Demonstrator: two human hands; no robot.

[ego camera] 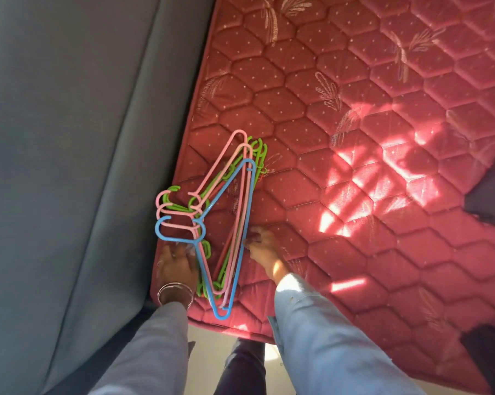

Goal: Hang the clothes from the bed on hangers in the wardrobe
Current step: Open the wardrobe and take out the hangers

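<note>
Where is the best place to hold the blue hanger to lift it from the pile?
Grip the blue hanger on its long straight bar, from the right, where the right hand already is. It lies on top of the pile and that bar is its free outer edge; the hooks on the left are nested together.

Sun patches on mattress (354, 109); hands blurred, wide-angle warp.

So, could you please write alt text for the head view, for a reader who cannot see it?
A stack of plastic hangers, pink, green and blue, lies at the corner of a red quilted mattress. The left hand and right hand reach to either side of it; dark clothes lie at the right edge.
</note>
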